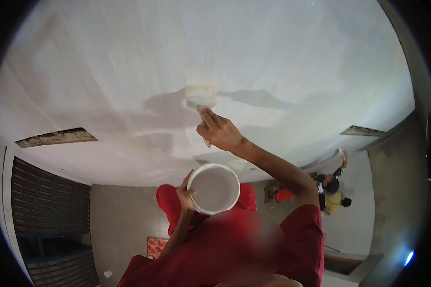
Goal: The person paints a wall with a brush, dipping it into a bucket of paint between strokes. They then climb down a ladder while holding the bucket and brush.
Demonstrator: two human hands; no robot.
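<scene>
My right hand (220, 131) is closed round the handle of a paintbrush (201, 102), with the arm stretched forward. The brush's pale, wide head lies against the white-coated wall (282, 52), whose surface shows streaks and darker patches. Below it, my left hand (186, 195) grips the left side of a round white bucket (238, 191), thumb over the rim. A pale whitish liquid fills part of the bucket, which is held in front of my red shirt and above my knees.
Two rectangular openings (57, 137) interrupt the wall, left and right. Slatted dark shutters (50, 196) stand at left. Red patterned cloth (157, 245) lies on the grey floor (122, 210). At right, other people (334, 191) are near the side wall, one arm raised.
</scene>
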